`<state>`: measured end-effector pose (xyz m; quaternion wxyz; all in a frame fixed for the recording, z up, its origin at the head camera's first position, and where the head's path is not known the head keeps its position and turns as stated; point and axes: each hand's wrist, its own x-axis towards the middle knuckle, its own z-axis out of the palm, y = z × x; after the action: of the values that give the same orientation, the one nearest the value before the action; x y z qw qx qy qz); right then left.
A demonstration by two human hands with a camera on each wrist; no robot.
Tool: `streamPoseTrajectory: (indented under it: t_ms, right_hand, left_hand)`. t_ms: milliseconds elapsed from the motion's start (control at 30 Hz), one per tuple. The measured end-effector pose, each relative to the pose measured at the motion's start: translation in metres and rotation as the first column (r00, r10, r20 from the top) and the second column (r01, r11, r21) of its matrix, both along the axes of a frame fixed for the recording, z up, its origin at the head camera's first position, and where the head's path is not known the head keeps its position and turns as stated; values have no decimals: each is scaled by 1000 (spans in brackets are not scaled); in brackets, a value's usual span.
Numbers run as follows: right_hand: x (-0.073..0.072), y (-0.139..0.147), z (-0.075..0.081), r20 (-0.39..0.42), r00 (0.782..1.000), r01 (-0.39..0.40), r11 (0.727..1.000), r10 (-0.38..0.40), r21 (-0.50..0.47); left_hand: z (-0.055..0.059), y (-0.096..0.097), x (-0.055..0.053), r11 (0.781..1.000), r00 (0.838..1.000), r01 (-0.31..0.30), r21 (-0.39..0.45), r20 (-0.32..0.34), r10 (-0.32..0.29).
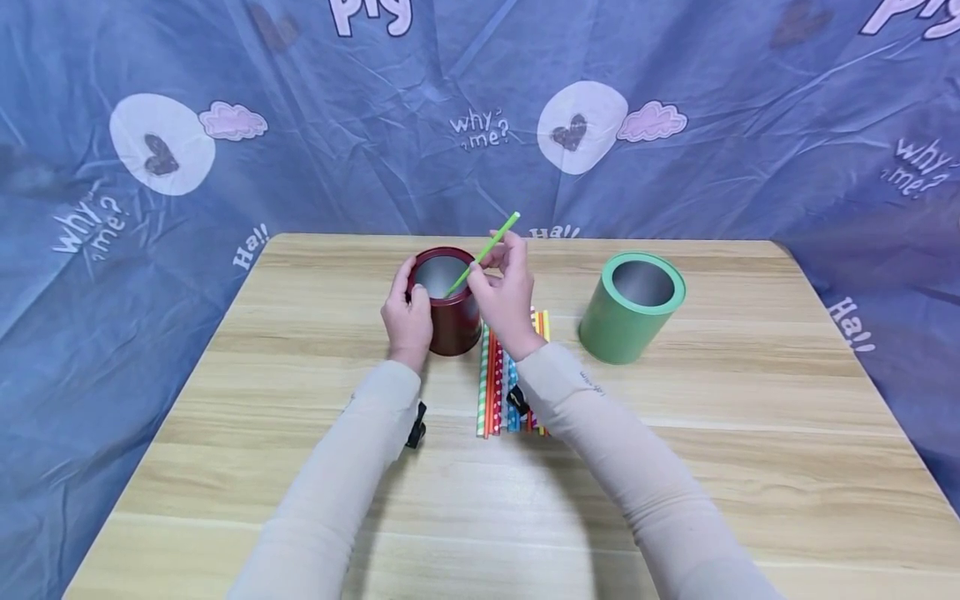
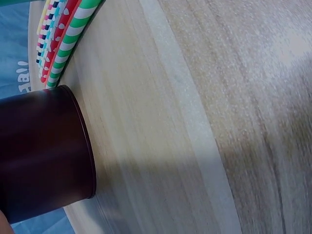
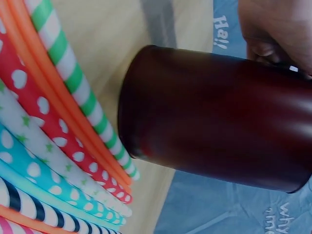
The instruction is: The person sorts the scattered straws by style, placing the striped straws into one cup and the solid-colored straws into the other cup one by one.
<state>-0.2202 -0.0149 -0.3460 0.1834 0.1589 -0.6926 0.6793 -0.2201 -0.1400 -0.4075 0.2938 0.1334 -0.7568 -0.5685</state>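
Note:
My left hand (image 1: 408, 321) grips the upper side of a dark red can (image 1: 453, 327), with fingers and thumb at its rim. The can stands upright on the table with its top uncovered. Between the thumb and fingers of my right hand (image 1: 506, 292), a light green straw (image 1: 501, 233) is pinched at a slant. Its lower end reaches inside the can's rim, while the upper end points up to the right. In the right wrist view the dark red can (image 3: 214, 117) lies sideways across the picture, beside the patterned straws (image 3: 63, 131).
A row of colourful straws (image 1: 491, 392) lies on the wooden table (image 1: 300, 400), partly under my right forearm. To the right stands an open green can (image 1: 626, 325). Behind the table hangs a blue printed cloth (image 1: 337, 167).

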Motion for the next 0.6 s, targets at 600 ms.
streamPoseTrajectory:
  t_ms: [600]
  right_hand:
    - [-10,1,-27,23,1000,-2,1000,2,30]
  left_hand:
    - [1,1,-1,1000,1000,-8,-17,-11,8]
